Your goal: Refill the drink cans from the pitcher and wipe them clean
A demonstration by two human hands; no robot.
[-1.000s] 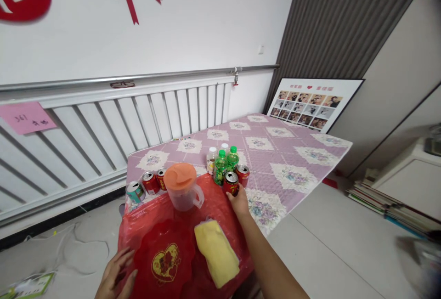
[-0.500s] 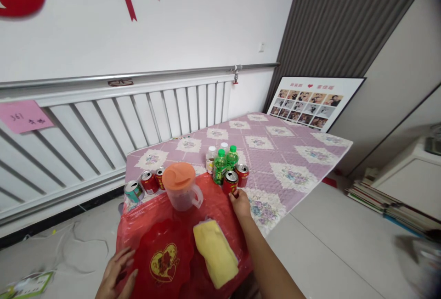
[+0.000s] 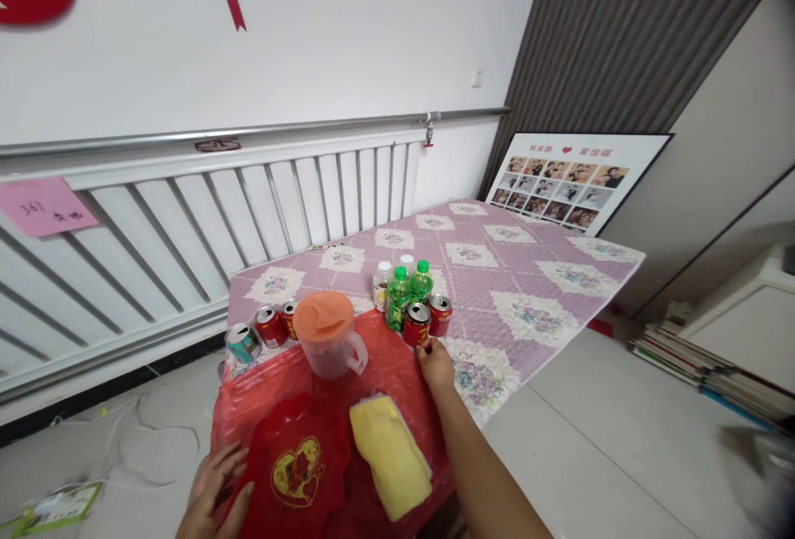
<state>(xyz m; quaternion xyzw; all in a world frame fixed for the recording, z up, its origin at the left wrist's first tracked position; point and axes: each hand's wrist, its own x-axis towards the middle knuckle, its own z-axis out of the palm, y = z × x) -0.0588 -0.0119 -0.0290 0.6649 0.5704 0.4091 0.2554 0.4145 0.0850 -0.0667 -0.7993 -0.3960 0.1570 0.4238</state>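
My right hand (image 3: 436, 363) has its fingers curled together against the lower front of a red can (image 3: 416, 324), by the edge of the red plastic sheet (image 3: 388, 357). What lies between those fingertips is hidden. Fingers apart, my left hand (image 3: 217, 489) rests at the left rim of a red scalloped tray (image 3: 332, 431) with a gold heart design. A folded yellow cloth (image 3: 391, 456) lies right of the tray. Behind it stands a clear pitcher (image 3: 329, 357) with an orange lid. Green-capped bottles (image 3: 397, 300) and white-capped bottles (image 3: 381, 286) stand behind the red can, and another red can (image 3: 440, 315) beside it.
Left of the pitcher stand a teal can (image 3: 243, 344) and two red cans (image 3: 269, 326). A flowered lilac tablecloth (image 3: 522, 274) covers the table. A white radiator (image 3: 298, 199) runs along the wall; a photo board (image 3: 571, 183) leans at the back right.
The view has shifted slightly. Both hands keep nearly the same places, the right one at the can's base and the left one at the tray's rim.
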